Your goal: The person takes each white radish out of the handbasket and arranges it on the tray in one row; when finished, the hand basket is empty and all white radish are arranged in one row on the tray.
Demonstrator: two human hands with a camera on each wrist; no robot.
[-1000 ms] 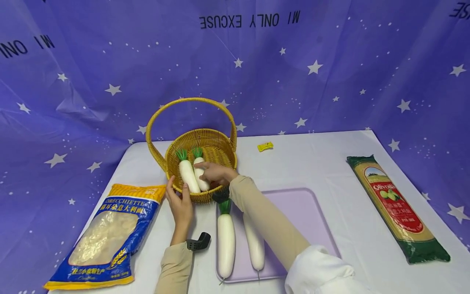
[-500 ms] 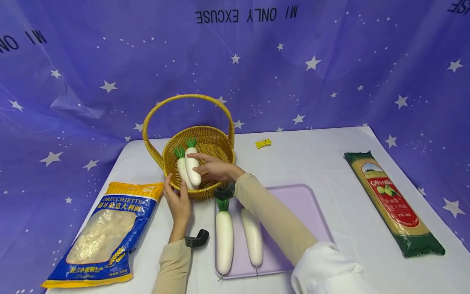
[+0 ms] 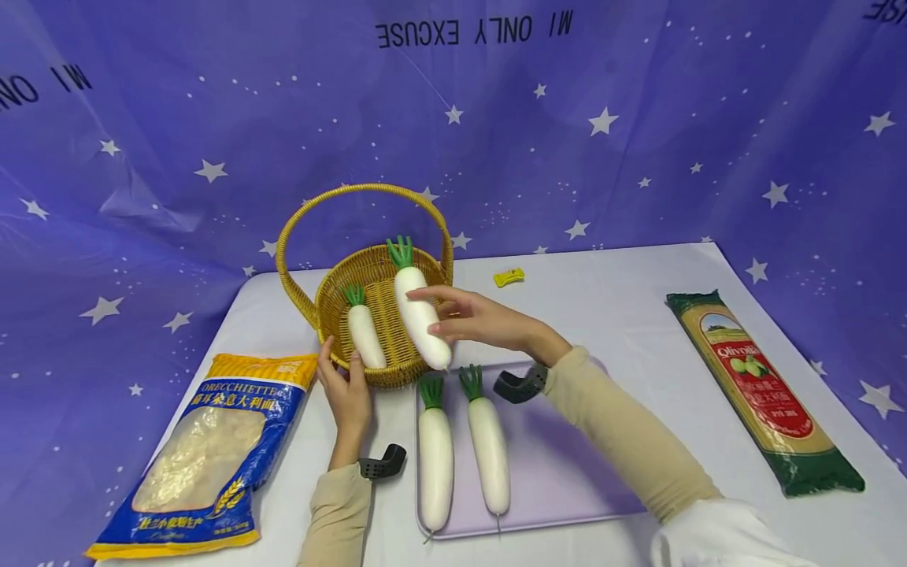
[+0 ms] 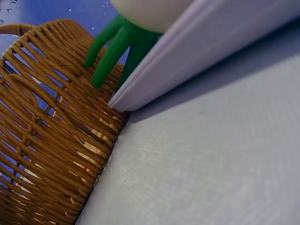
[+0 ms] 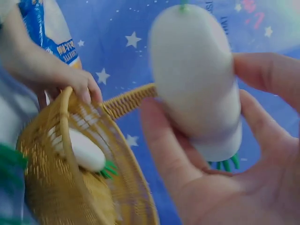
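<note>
My right hand (image 3: 482,316) holds a white radish (image 3: 420,319) with a green top between thumb and fingers, tilted over the right side of the wicker basket (image 3: 388,378). In the right wrist view the held radish (image 5: 194,79) fills the middle, its tail end toward the camera. My left hand (image 3: 349,400) grips the basket's front left rim; in the right wrist view the left hand's fingers (image 5: 83,84) curl over that rim. Another radish (image 3: 365,337) lies inside the basket, its green top toward the back.
A lilac tray (image 3: 560,480) in front of the basket bears two radishes, a left one (image 3: 435,465) and a right one (image 3: 489,453). An orecchiette bag (image 3: 201,453) lies left, a spaghetti pack (image 3: 765,394) right, and a small yellow packet (image 3: 509,277) at the back.
My right hand has lifted one of the two radishes from the basket's bottom and carried it up and to the right. The left hand has stayed at the rim.
</note>
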